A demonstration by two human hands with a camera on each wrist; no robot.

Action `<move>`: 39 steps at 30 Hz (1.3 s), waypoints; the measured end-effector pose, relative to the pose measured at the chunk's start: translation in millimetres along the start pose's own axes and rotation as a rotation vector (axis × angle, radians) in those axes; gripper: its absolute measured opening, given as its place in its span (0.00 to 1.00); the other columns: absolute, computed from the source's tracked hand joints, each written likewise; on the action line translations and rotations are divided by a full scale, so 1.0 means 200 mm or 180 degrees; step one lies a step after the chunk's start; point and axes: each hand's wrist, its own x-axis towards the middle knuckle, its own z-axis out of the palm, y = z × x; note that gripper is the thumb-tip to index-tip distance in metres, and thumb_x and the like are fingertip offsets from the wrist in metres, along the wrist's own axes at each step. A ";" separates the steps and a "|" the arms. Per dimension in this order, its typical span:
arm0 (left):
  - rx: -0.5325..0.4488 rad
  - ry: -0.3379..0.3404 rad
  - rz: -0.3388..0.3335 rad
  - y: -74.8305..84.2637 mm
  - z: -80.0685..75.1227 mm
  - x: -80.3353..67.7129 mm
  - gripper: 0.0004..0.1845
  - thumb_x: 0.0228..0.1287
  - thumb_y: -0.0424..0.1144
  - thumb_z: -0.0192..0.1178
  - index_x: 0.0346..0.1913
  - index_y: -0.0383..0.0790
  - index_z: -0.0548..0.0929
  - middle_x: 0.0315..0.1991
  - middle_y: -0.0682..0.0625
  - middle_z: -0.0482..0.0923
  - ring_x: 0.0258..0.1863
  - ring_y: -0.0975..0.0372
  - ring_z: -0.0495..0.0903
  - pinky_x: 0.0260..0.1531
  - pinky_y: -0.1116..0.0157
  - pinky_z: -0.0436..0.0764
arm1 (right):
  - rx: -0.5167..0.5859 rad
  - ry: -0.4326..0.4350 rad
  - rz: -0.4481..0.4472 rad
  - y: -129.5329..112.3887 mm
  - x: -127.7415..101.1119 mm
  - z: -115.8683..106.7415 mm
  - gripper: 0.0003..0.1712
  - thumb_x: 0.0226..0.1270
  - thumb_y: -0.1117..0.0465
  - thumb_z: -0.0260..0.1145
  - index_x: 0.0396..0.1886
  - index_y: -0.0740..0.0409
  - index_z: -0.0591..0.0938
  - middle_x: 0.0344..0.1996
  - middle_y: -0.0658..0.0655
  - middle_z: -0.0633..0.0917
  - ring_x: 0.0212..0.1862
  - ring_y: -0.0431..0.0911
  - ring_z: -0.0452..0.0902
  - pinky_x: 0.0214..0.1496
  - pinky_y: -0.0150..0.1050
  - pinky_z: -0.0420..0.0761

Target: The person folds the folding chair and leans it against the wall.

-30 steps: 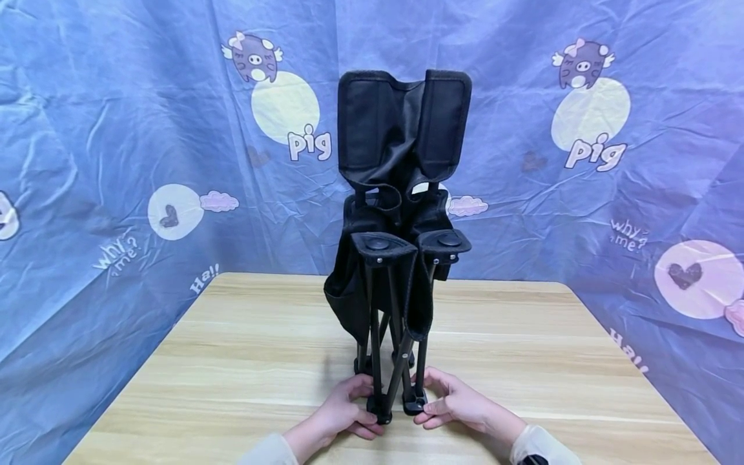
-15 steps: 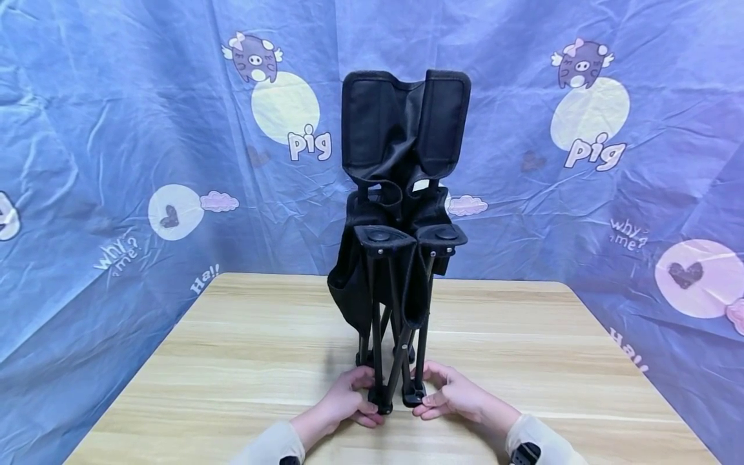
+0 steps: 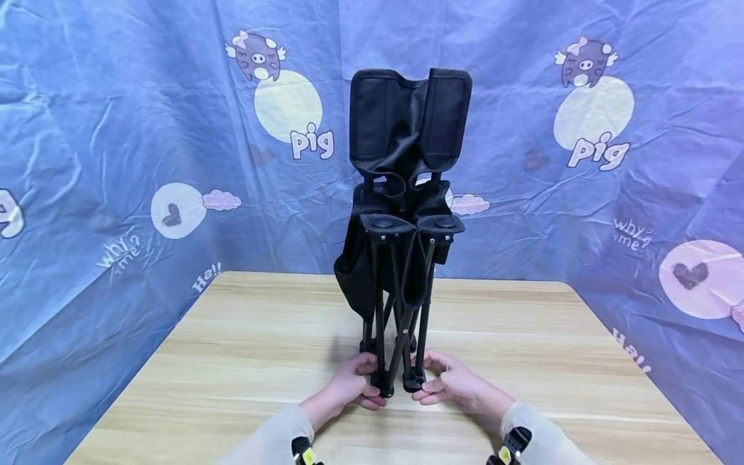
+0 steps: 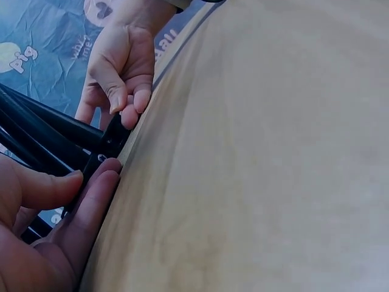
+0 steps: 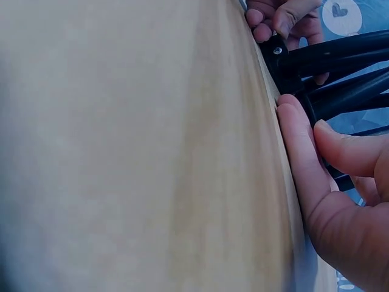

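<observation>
A black folding camp chair [image 3: 401, 123], mostly collapsed, stands upright on the wooden table [image 3: 261, 336]. Its fabric back rises at the top, with armrests and crossed metal legs beneath. My left hand [image 3: 347, 385] grips the near left foot [image 3: 382, 385], thumb on top and fingers low against the tabletop. On the other side, my right hand [image 3: 456, 385] holds the near right foot [image 3: 414, 382] the same way. The left wrist view shows a thumb [image 4: 51, 188] pressed on the black foot. In the right wrist view, the right thumb [image 5: 346, 149] lies against the other foot.
A blue printed cloth [image 3: 145, 116] with pig pictures hangs behind and at both sides of the table. The chair's far feet [image 3: 367, 345] stand deeper on the tabletop. Wrist-worn devices [image 3: 305, 450] show at the sleeve cuffs.
The chair has shifted away from me across the table, and both hands have moved forward with its near feet. Its upper left fabric panel now sits slightly farther right.
</observation>
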 end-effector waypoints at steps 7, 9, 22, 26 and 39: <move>-0.0009 0.0041 0.0001 0.01 -0.01 0.05 0.33 0.46 0.09 0.55 0.60 0.24 0.68 0.53 0.32 0.73 0.27 0.41 0.86 0.27 0.54 0.88 | 0.0007 0.0032 0.0003 -0.01 0.04 -0.03 0.30 0.58 0.83 0.57 0.61 0.78 0.61 0.57 0.71 0.67 0.43 0.59 0.85 0.49 0.49 0.86; 0.0011 0.0062 0.0004 0.02 -0.01 0.07 0.33 0.46 0.10 0.55 0.60 0.24 0.68 0.53 0.31 0.74 0.27 0.42 0.86 0.27 0.54 0.88 | 0.0012 0.0044 -0.0003 -0.01 0.05 -0.04 0.29 0.59 0.83 0.57 0.61 0.78 0.62 0.57 0.70 0.68 0.43 0.59 0.85 0.48 0.49 0.86; 0.0114 0.0180 0.0071 0.03 -0.03 0.17 0.33 0.48 0.12 0.55 0.62 0.24 0.69 0.54 0.30 0.73 0.28 0.43 0.86 0.28 0.54 0.88 | 0.0009 0.0138 -0.0057 -0.03 0.13 -0.08 0.31 0.59 0.84 0.56 0.63 0.78 0.60 0.54 0.68 0.70 0.43 0.58 0.85 0.48 0.50 0.86; 0.0097 0.0225 0.0078 0.04 -0.04 0.19 0.33 0.49 0.11 0.55 0.63 0.24 0.69 0.54 0.30 0.73 0.28 0.43 0.86 0.28 0.54 0.88 | 0.0049 0.0183 -0.0074 -0.03 0.15 -0.09 0.31 0.59 0.85 0.56 0.63 0.77 0.61 0.53 0.67 0.71 0.42 0.57 0.86 0.48 0.50 0.86; 0.0069 0.0343 0.0069 0.04 -0.06 0.29 0.32 0.50 0.11 0.54 0.62 0.25 0.70 0.56 0.29 0.72 0.28 0.45 0.87 0.28 0.55 0.88 | 0.0085 0.0274 -0.0117 -0.04 0.24 -0.14 0.33 0.59 0.85 0.54 0.65 0.77 0.58 0.51 0.65 0.71 0.41 0.55 0.86 0.48 0.49 0.86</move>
